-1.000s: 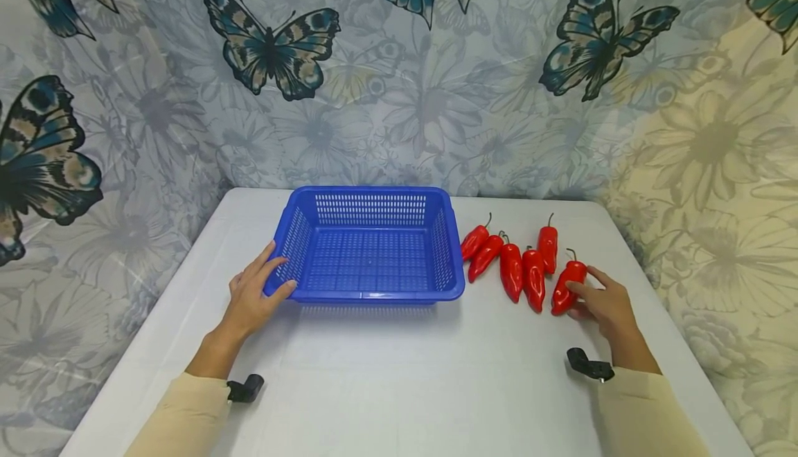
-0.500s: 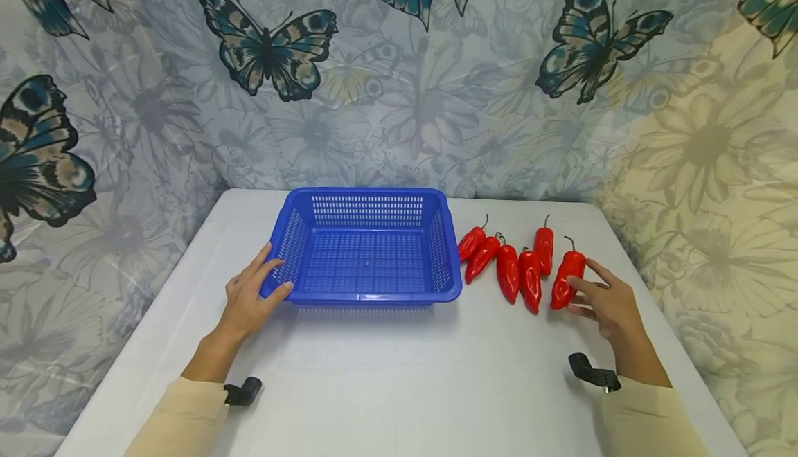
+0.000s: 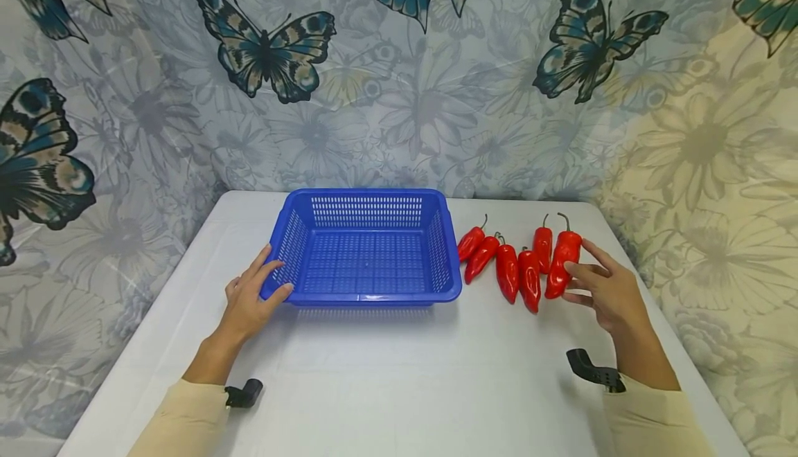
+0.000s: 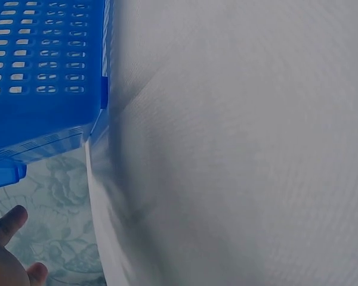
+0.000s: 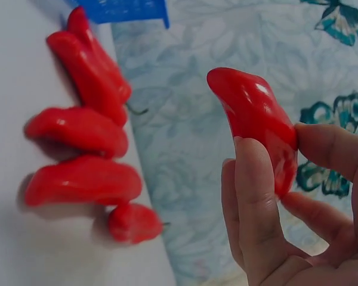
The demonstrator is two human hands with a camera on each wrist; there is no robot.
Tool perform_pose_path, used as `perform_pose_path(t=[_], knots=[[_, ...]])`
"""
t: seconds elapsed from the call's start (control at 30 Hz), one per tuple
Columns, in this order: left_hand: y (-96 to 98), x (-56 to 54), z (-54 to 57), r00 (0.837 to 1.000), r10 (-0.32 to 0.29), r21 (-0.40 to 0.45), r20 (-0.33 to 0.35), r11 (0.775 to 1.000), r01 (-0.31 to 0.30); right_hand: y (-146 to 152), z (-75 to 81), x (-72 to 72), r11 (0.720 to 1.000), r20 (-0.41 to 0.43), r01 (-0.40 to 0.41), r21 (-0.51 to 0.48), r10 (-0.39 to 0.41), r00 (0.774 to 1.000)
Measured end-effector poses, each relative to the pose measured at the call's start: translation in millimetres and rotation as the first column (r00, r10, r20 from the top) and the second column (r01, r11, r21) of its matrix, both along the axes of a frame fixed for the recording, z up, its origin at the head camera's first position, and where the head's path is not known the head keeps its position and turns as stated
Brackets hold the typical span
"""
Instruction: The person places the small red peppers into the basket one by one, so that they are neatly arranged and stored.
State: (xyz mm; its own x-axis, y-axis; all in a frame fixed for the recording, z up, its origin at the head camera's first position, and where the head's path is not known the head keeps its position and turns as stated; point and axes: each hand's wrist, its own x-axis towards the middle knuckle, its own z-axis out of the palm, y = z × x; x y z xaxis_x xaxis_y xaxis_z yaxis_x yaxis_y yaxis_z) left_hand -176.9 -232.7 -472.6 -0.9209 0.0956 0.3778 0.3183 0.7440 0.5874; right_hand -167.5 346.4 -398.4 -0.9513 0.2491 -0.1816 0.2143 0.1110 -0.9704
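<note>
My right hand (image 3: 611, 294) pinches a glossy red chili pepper (image 3: 564, 263) between thumb and fingers, its curved stem pointing up and away. In the right wrist view, the held pepper (image 5: 262, 113) shows tilted, clear of the table, with fingers on both sides. My left hand (image 3: 249, 298) rests at the left front corner of a blue plastic basket (image 3: 368, 298), fingers spread and the thumb close to the rim. Part of that hand (image 4: 9, 256) shows at the lower left of the left wrist view, below the basket's slotted wall (image 4: 36, 119).
Several more red peppers (image 3: 508, 273) lie in a loose row right of the basket, on the white-covered table (image 3: 399, 388). The nearest one to the held pepper is a short pepper (image 3: 543, 246). A butterfly-patterned wall covering (image 3: 374, 131) stands behind the table.
My right hand has lifted the red pepper off the table, and it has moved slightly up and away in the head view. The left hand and basket stay in place.
</note>
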Motion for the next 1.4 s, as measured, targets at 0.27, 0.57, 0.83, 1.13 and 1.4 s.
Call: perform_pose_path(t=[0.27,0.57,0.83,1.13,1.4], knots=[[-0.5,-0.3,-0.9,1.0,-0.005,0.009,0.002,1.0,0.005,-16,21.4,4.2,0.997,-0.116,-0.06,-0.048,0.055,0.992],[-0.4,0.4,-2.0,1.0,-0.003,0.008,0.002,1.0,0.003,-37,39.2,5.4,0.99,-0.179,-0.109,-0.086,0.093,0.98],[0.1,0.6,-0.8,1.0,0.001,0.013,0.004,1.0,-0.001,-57,50.5,2.0,0.983,-0.222,-0.158,-0.094,0.134,0.966],[0.9,1.9,0.3,1.0,0.005,0.015,0.007,1.0,-0.005,-79,55.5,-3.2,0.965,-0.269,-0.223,-0.138,0.18,0.946],[0.0,1.0,-1.2,1.0,-0.004,0.027,0.009,1.0,0.004,-96,57.4,-9.6,0.962,-0.258,-0.245,-0.119,0.208,0.943]])
